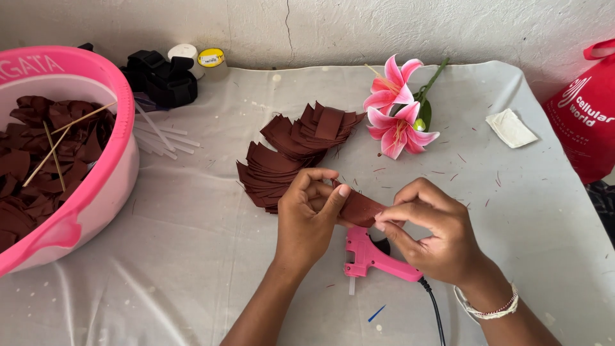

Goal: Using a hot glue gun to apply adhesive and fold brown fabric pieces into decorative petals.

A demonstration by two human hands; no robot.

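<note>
My left hand and my right hand pinch one dark brown fabric piece between them, just above the table. A pink glue gun lies on the white cloth under my right hand, its black cord running toward me. Behind my hands a curved stack of folded brown fabric pieces fans out on the cloth.
A pink basin at the left holds brown fabric scraps and thin sticks. White glue sticks lie beside it. A pink artificial lily lies at the back, a white folded cloth and a red bag at the right.
</note>
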